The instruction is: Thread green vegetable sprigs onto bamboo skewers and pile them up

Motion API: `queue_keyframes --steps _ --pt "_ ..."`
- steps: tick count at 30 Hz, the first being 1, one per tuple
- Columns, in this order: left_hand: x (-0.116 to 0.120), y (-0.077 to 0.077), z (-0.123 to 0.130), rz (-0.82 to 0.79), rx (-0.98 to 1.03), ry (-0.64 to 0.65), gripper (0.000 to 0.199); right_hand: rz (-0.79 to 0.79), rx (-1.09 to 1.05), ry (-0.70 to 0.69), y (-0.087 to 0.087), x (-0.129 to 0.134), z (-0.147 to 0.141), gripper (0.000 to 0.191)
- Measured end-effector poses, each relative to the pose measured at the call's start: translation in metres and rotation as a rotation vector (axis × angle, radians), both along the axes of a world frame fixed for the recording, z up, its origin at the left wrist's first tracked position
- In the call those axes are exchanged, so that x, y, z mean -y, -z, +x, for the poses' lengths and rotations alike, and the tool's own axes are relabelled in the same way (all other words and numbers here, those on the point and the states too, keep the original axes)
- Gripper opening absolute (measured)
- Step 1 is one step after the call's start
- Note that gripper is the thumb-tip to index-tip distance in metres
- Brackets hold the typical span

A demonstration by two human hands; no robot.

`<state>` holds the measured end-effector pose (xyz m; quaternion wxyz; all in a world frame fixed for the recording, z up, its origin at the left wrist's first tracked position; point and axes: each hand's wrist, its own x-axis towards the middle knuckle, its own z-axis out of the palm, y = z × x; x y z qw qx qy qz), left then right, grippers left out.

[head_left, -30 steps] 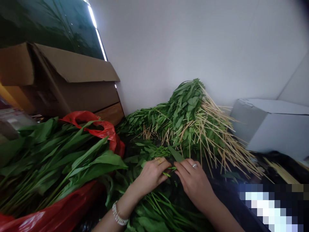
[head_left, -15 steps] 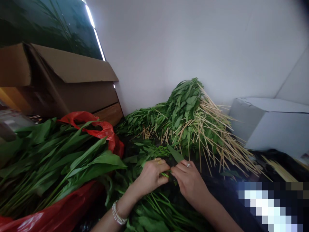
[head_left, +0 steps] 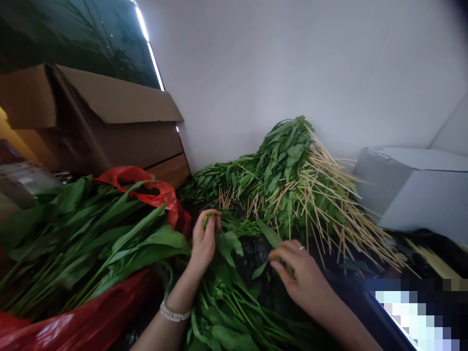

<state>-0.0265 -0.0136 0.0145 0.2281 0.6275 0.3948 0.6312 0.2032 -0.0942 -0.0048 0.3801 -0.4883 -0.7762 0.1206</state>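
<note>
Left hand (head_left: 204, 239) now, up by the red plastic bag (head_left: 175, 209), fingers curled tight around bright green stems (head_left: 209, 217); broad, limp leaves (head_left: 229, 246) droop just beside it. And the right hand (head_left: 298, 270), thumb and finger pinching a small, pointed green leaf (head_left: 259, 271) over black plastic (head_left: 256, 251)!

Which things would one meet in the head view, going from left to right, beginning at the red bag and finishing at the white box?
Red bag → left hand → right hand → white box.
</note>
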Motion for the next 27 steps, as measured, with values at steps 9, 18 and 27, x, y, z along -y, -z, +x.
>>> queue_keyframes --steps 9,18,27 --pt "0.005 -0.001 -0.004 0.154 -0.015 -0.197 0.022 -0.243 0.194 -0.233 -0.001 0.019 -0.021 0.018" --pt "0.004 -0.002 -0.006 0.146 0.162 -0.315 0.019 0.381 0.137 0.346 -0.001 -0.004 0.017 0.019" --pt "0.005 -0.002 -0.008 0.164 0.013 -0.445 0.013 0.502 -0.027 0.418 -0.005 -0.004 0.017 0.018"
